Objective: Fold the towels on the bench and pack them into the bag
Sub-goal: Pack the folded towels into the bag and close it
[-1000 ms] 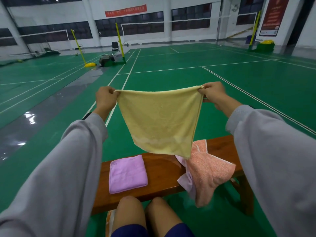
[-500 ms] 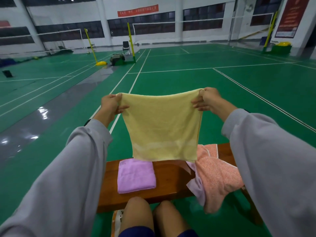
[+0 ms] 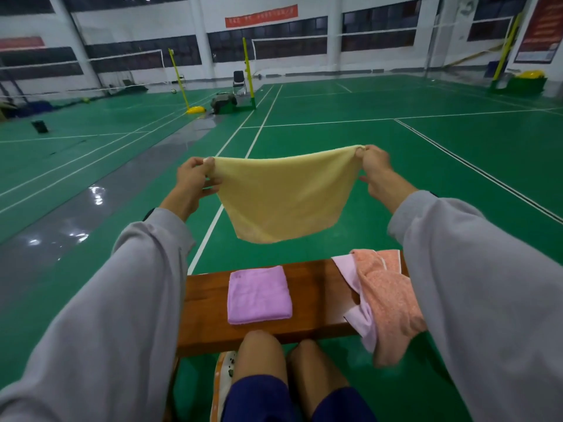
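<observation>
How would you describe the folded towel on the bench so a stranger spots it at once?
Start at the brown wooden bench on the green court floor. On its seat lies the purple towel. It alone is folded into a neat square; the peach towel to its right is crumpled and hangs over the edge, and the yellow towel is held up in the air.

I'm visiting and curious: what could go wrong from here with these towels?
The yellow towel is pinched only at its top corners by the left hand and right hand; a slip could drop it onto the floor. The peach towel hangs over the bench edge beside the right sleeve, so a brush might pull it off.
</observation>
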`<move>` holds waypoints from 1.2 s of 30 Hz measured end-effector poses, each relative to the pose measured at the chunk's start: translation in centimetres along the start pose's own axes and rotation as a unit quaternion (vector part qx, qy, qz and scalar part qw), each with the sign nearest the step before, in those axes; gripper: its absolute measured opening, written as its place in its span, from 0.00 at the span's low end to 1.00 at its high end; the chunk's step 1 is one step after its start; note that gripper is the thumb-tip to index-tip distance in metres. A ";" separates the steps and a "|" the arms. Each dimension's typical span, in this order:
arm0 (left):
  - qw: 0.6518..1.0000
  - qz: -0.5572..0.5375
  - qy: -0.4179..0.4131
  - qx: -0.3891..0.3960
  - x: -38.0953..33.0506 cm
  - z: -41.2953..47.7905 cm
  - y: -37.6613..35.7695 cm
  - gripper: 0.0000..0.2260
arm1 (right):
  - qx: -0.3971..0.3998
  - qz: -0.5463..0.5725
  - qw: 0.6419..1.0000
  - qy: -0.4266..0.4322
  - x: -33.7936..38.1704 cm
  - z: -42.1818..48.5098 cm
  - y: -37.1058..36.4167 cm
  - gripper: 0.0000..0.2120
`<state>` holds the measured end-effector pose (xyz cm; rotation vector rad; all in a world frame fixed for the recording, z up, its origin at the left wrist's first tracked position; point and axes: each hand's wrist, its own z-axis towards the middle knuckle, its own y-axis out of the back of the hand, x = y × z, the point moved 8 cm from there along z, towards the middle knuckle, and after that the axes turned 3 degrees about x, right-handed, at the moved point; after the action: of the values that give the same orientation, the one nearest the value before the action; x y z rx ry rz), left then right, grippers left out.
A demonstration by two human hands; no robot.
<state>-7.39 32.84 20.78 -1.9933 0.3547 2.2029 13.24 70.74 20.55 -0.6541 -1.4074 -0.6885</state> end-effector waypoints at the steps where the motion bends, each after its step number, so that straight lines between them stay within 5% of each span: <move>1: 1.000 0.026 -0.008 -0.002 0.8 -1.0 0.2 0.07 | -0.011 0.011 1.000 0.000 -0.7 -0.7 0.5 0.07; 5: 0.995 0.092 -0.046 -0.015 4.3 -4.9 0.3 0.07 | -0.045 0.043 0.997 -0.037 -5.9 -4.0 2.8 0.03; 9: 0.999 0.019 0.007 0.039 9.7 -8.4 -1.1 0.07 | -0.040 0.033 0.990 -0.130 -13.7 -6.3 4.6 0.10; 16: 0.925 0.240 0.189 0.228 21.3 -14.1 -3.4 0.07 | 0.166 -0.223 0.919 -0.280 -25.0 -10.4 5.5 0.06; 20: 0.921 0.319 0.141 0.171 21.8 -12.9 -3.0 0.06 | 0.167 -0.298 0.898 -0.276 -27.7 -9.8 5.2 0.03; 27: 0.933 0.356 -0.005 0.048 20.5 -7.6 -3.2 0.06 | 0.069 -0.343 0.926 -0.142 -27.2 -4.9 4.4 0.09; 31: 0.927 0.374 -0.023 0.024 20.8 -4.9 -4.6 0.07 | 0.051 -0.342 0.932 -0.108 -27.6 -2.5 3.1 0.15; 36: 0.927 0.375 -0.019 -0.013 22.7 -1.7 -5.8 0.06 | 0.043 -0.366 0.922 -0.114 -29.2 -0.3 1.9 0.11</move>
<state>-6.57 36.91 -2.32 -2.0407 1.2696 2.6403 13.72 72.95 -8.65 -0.1125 -1.9091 -1.1506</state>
